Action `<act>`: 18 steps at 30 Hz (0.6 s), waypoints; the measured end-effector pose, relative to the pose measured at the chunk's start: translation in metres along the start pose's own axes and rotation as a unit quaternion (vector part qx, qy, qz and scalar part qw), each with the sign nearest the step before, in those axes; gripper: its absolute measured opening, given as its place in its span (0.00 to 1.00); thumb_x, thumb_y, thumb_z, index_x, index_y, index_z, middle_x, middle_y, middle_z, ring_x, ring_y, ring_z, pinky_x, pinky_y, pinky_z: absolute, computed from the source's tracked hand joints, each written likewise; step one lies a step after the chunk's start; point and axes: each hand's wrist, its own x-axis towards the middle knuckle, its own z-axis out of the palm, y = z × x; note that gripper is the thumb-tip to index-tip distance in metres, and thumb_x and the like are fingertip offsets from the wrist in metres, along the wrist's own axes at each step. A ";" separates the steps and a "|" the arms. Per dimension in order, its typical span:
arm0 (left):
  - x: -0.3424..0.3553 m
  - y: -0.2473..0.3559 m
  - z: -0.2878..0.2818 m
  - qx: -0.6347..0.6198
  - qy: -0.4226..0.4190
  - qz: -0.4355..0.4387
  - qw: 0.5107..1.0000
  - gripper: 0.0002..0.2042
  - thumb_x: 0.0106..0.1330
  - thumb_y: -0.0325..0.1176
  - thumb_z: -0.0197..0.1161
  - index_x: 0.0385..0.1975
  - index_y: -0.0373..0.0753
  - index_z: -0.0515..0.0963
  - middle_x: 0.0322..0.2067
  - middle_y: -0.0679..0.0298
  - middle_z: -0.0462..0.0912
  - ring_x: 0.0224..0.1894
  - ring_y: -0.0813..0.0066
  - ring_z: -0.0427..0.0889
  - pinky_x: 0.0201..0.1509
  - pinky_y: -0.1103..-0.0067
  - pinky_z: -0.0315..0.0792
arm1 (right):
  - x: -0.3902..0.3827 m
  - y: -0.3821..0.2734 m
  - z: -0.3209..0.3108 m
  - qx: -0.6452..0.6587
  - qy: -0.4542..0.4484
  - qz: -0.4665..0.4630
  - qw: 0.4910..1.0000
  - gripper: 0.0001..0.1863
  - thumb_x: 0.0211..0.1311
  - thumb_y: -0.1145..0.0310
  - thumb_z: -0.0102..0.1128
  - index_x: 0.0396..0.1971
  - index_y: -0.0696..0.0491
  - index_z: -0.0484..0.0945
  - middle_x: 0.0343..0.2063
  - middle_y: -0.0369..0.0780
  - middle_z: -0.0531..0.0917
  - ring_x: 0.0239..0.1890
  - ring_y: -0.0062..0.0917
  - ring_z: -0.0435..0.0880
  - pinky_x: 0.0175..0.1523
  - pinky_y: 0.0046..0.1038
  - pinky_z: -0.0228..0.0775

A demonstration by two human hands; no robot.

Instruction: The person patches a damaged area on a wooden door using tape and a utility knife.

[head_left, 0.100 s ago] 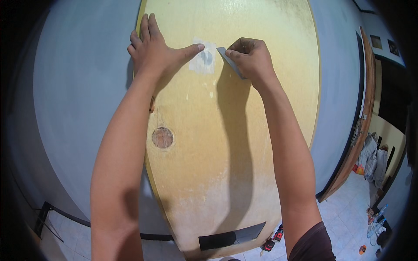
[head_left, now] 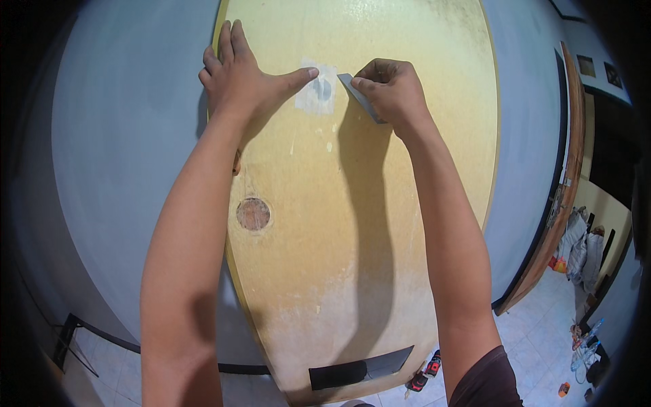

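Note:
A yellowed door panel (head_left: 312,251) stands upright before me, with a whitish square patch (head_left: 308,100) stuck on its upper part and a grey smear at the patch's middle. My left hand (head_left: 237,80) is spread open at the panel's left edge, its thumb reaching over onto the patch. Just right of the patch, my right hand (head_left: 395,95) pinches a flat grey scraper (head_left: 366,103) between thumb and fingers, its long edge slanting down to the right. The scraper's upper corner is close to the patch; whether it touches the panel I cannot tell.
Below the patch the panel has a round hole (head_left: 253,215) and, low down, a rectangular opening (head_left: 363,368). A blue wall (head_left: 122,169) is behind it. A red and black power tool (head_left: 424,373) lies on the tiled floor; a wooden door (head_left: 542,258) stands at right.

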 end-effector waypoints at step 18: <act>0.002 -0.004 0.002 -0.002 0.016 0.014 1.000 0.72 0.49 0.74 0.75 0.84 0.37 0.40 0.84 0.51 0.44 0.84 0.38 0.40 0.86 0.50 0.43 | -0.012 -0.015 -0.007 -0.022 -0.044 0.046 0.998 0.09 0.67 0.65 0.73 0.41 0.54 0.90 0.37 0.41 0.92 0.33 0.26 0.88 0.38 0.32 0.83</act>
